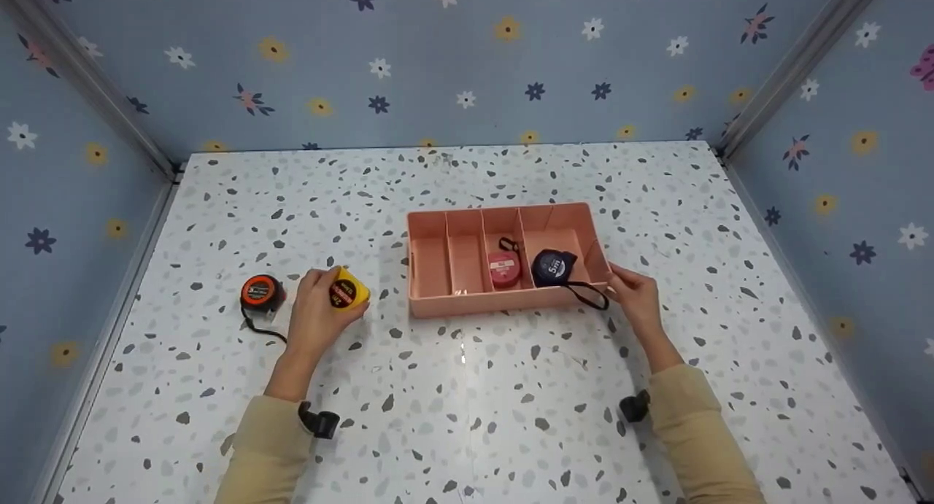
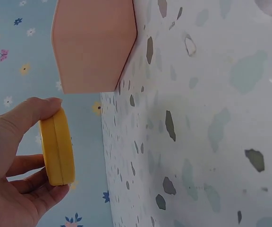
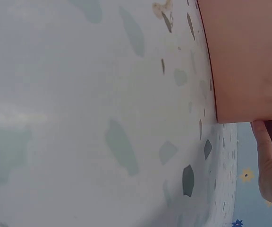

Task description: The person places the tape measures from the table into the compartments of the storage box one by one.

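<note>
My left hand [image 1: 316, 318] pinches a yellow tape measure [image 1: 349, 291] between thumb and fingers, left of a pink divided box [image 1: 445, 305]. Its yellow edge [image 2: 58, 146] faces the left wrist view. My right hand [image 1: 637, 300] touches the right end of the box with its fingertips; in the right wrist view the fingers [image 3: 263, 142] look fairly straight against the end wall. Inside the box, a pink tape measure [image 1: 504, 269] lies in the third compartment from the left. A dark blue tape measure [image 1: 552, 268] sits in the wide right compartment, its strap hanging over the front rim.
An orange and black tape measure [image 1: 260, 292] with a black cord lies left of my left hand. The speckled white table [image 1: 467, 416] is bounded by flowered panels [image 1: 467, 66] at the back and both sides.
</note>
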The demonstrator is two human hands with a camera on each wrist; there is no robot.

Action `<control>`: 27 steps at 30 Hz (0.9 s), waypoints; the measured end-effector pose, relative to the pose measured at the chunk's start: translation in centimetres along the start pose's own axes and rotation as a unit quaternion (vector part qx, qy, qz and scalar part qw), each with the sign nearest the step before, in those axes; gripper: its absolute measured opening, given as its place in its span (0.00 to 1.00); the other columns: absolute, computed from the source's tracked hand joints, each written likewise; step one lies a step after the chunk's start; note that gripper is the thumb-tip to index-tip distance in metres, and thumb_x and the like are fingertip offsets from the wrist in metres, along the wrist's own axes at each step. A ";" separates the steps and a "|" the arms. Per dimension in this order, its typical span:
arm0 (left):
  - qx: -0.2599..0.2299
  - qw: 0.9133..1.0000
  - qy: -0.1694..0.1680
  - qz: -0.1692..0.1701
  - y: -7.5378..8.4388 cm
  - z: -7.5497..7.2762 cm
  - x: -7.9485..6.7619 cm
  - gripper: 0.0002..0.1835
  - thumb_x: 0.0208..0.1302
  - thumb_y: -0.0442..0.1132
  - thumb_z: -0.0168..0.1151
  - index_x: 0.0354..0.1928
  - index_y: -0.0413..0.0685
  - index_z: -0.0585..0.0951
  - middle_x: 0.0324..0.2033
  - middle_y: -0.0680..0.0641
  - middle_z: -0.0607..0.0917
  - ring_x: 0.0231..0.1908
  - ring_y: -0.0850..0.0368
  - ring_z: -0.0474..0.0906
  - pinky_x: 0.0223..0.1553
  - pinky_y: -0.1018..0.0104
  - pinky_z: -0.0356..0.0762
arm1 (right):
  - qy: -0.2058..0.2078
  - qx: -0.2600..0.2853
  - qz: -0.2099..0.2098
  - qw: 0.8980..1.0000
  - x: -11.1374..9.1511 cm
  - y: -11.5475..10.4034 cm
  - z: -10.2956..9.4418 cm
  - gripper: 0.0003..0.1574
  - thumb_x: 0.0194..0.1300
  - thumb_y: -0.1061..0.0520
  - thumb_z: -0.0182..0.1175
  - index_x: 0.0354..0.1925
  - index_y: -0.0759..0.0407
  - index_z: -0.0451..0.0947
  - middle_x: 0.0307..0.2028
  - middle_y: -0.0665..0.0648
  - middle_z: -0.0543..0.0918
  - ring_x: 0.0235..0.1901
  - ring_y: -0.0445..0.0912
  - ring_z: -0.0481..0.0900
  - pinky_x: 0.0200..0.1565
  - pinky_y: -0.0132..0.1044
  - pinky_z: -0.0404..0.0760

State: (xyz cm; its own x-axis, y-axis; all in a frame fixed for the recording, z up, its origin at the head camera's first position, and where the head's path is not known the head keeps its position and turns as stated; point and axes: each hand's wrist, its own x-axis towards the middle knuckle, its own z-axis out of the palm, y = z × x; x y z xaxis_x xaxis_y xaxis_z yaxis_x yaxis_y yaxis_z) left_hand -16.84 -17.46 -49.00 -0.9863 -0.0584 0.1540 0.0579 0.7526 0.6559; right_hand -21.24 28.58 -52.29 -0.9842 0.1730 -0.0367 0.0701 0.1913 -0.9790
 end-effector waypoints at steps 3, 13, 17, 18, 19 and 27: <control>-0.006 1.000 0.003 0.003 0.4 0.1 0.1 0.36 0.44 0.41 0.69 0.55 0.30 0.68 0.44 0.36 0.68 0.46 0.43 0.65 0.47 0.51 0.68 | 0.006 0.004 -0.002 1.000 0.0 0.1 0.1 0.21 0.62 0.61 0.52 0.52 0.70 0.70 0.50 0.69 0.73 0.43 0.48 0.77 0.38 0.32 0.77; -0.038 0.999 0.000 0.019 1.8 0.4 0.4 0.37 0.44 0.41 0.70 0.56 0.31 0.67 0.45 0.37 0.68 0.47 0.45 0.65 0.47 0.53 0.69 | 0.008 0.008 -0.026 1.000 2.3 4.7 -0.6 0.24 0.59 0.49 0.58 0.51 0.60 0.75 0.48 0.62 0.77 0.43 0.45 0.77 0.39 0.32 0.77; -0.043 0.999 0.004 0.027 2.4 0.5 0.5 0.37 0.43 0.41 0.70 0.56 0.32 0.68 0.44 0.38 0.68 0.47 0.46 0.65 0.47 0.53 0.69 | 0.009 0.000 -0.003 1.000 1.0 2.0 -0.2 0.22 0.61 0.55 0.55 0.52 0.65 0.72 0.49 0.65 0.75 0.44 0.46 0.77 0.39 0.33 0.77; -0.044 0.999 0.006 0.029 2.5 0.5 0.5 0.37 0.43 0.41 0.70 0.56 0.32 0.68 0.44 0.38 0.68 0.47 0.46 0.66 0.47 0.53 0.69 | 0.008 -0.001 0.008 1.000 0.6 1.1 0.0 0.22 0.62 0.57 0.54 0.53 0.66 0.71 0.50 0.66 0.74 0.44 0.47 0.77 0.40 0.33 0.77; -0.045 0.998 0.008 0.031 2.7 0.6 0.6 0.37 0.43 0.40 0.70 0.56 0.32 0.68 0.44 0.39 0.68 0.46 0.47 0.66 0.47 0.54 0.69 | 0.005 -0.005 0.015 1.000 0.1 0.2 0.1 0.22 0.62 0.58 0.53 0.53 0.68 0.70 0.50 0.67 0.73 0.45 0.48 0.76 0.41 0.34 0.76; -0.054 0.997 0.018 0.050 3.8 1.3 1.0 0.37 0.42 0.41 0.71 0.55 0.32 0.69 0.44 0.39 0.69 0.46 0.48 0.66 0.47 0.55 0.70 | 0.004 -0.001 0.017 1.000 0.1 -0.1 0.0 0.21 0.62 0.61 0.52 0.53 0.69 0.70 0.50 0.67 0.74 0.47 0.54 0.74 0.42 0.38 0.75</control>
State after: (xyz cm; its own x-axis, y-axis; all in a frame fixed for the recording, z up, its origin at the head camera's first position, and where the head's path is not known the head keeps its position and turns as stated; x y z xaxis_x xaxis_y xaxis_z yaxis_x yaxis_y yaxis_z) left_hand -17.84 -13.85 -47.29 -0.9687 -0.0116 0.2479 0.1738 0.6815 0.7109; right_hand -21.30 28.53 -52.17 -0.9798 0.1878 -0.0682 0.1037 0.1868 -0.9769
